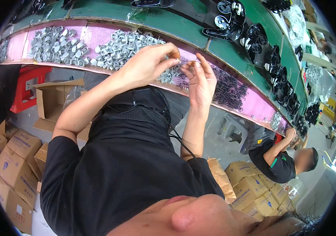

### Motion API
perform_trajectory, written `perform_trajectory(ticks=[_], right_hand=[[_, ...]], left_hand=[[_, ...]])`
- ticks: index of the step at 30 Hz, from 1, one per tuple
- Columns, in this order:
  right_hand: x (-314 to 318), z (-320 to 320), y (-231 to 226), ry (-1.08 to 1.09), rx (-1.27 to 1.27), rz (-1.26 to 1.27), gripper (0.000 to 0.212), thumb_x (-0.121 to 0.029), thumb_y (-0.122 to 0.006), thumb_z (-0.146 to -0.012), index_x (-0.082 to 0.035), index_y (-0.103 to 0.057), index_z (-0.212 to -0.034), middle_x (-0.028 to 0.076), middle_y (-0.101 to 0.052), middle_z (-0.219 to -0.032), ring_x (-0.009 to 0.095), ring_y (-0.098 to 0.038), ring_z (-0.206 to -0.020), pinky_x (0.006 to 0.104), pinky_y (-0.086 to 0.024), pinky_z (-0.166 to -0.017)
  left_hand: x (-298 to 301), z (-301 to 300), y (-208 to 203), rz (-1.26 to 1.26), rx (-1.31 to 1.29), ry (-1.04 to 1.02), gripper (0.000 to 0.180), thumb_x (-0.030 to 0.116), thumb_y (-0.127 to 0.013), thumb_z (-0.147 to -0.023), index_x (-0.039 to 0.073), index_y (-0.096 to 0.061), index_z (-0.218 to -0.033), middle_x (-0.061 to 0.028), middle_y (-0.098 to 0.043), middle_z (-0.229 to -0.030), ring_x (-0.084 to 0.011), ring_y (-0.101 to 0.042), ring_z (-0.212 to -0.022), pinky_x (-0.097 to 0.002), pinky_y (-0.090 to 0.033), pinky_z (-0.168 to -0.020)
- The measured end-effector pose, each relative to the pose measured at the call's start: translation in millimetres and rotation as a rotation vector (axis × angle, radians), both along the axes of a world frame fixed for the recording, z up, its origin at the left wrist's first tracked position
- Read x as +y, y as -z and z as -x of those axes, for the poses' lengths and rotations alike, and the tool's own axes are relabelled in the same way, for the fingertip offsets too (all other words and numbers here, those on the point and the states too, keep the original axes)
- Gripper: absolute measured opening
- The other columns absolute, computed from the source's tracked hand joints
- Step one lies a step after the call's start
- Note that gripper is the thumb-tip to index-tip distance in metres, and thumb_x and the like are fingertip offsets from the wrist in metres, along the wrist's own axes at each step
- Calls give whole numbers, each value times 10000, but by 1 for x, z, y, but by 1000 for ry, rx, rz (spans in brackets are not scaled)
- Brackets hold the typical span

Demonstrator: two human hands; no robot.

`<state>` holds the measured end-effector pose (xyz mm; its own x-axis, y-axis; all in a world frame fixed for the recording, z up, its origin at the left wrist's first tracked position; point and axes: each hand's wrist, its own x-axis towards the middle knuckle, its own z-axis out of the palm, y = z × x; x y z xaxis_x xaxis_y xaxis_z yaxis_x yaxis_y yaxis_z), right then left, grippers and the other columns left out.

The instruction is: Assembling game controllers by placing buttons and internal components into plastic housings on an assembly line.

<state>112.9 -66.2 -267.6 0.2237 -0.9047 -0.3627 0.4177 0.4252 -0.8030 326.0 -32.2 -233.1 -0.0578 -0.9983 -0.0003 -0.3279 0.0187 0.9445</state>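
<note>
Close together over the pink-lined work ledge (257, 105), both my hands are raised in front of my body. My left hand (149, 65) is closed, with thumb and fingertips pinched. Facing it, my right hand (200, 83) has thumb and fingers bent into a pinch. A tiny thin item seems to sit between the fingertips; its kind is too small to tell. Below and left of the hands lies a heap of small grey plastic parts (122, 46). Right of my right hand spreads a heap of small black pieces (231, 89).
Another heap of grey parts (58, 44) lies farther left. Beyond the ledge runs a green line surface (168, 24) carrying glossy black assemblies (256, 39). A co-worker (276, 159) sits at the right. Cardboard boxes (16, 169) and a red stool (30, 88) stand at left.
</note>
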Motion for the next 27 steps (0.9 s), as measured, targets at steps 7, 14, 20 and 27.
perform_trajectory(ticks=[7, 14, 20, 27], right_hand=[[4, -43, 0, -81, -21, -42, 333, -28, -684, -994, 33, -648, -1319, 150, -753, -1046, 225, -734, -965, 343, -610, -857], [7, -59, -3, -138, 86, -18, 319, -22, -708, -978, 24, -683, -1292, 101, -761, -1009, 148, -719, -920, 254, -569, -798], [9, -69, -7, -205, 170, 20, 304, -34, -729, -971, 16, -713, -1270, 75, -759, -998, 118, -703, -885, 240, -559, -786], [16, -93, -4, -230, 202, -15, 286, -134, -654, -1044, 33, -708, -1270, 83, -745, -1105, 98, -655, -921, 245, -542, -781]], left_hand=[[23, -19, 11, 220, 7, -16, 178, 108, -761, -896, 22, -732, -1049, -119, -724, -961, -307, -716, -861, -380, -579, -742], [27, -28, 17, 303, -35, -72, 157, 88, -776, -865, 16, -730, -996, -101, -724, -944, -294, -723, -829, -378, -584, -701], [30, -44, 17, 321, -77, -59, 160, 109, -776, -869, 30, -727, -998, -84, -722, -938, -283, -722, -815, -368, -581, -683], [40, -55, 16, 353, -211, -187, 289, 67, -783, -864, 21, -732, -1144, -119, -742, -1006, -265, -746, -849, -341, -609, -722]])
